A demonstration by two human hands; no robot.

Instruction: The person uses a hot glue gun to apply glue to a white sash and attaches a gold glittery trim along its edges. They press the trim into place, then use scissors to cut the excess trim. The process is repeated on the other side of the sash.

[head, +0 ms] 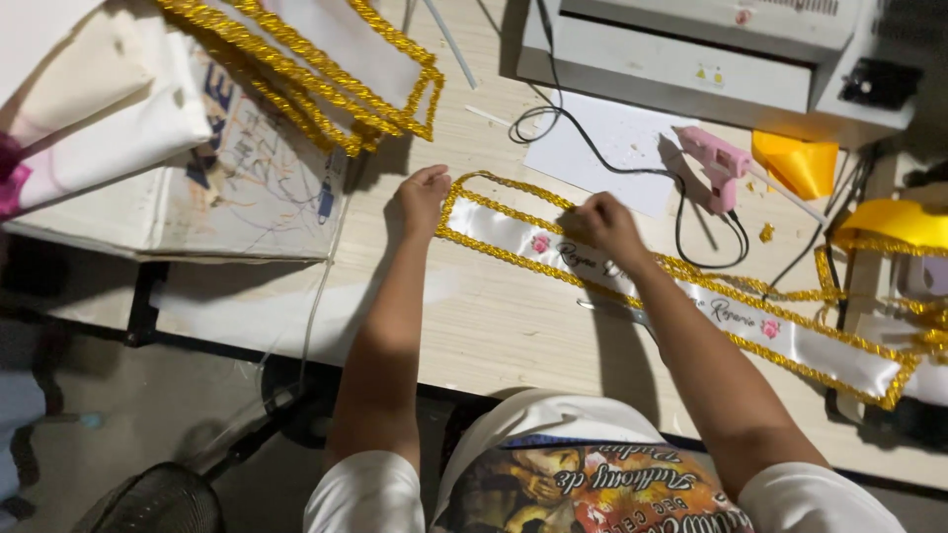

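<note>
— Satin, white, with gold braid glued round the edge: how is that sash [681,296] going to handle?

— Light and limp, I'd judge, and slippery on the wooden table [494,326]. The braid gives the best purchase; the printed satin face could mark. The left hand [420,197] is lying open, fingers together, pressing flat on the sash's rounded end, which is sitting at its three o'clock. The right hand [604,225] is curling loosely, knuckles up, fingertips pushing down on the satin; it isn't gripping anything.

— And beyond the hands?

— The sash is running away to four o'clock. At one o'clock from the right hand a pink glue gun [716,163] is standing, well apart, its black cord [602,158] looping behind.
</note>
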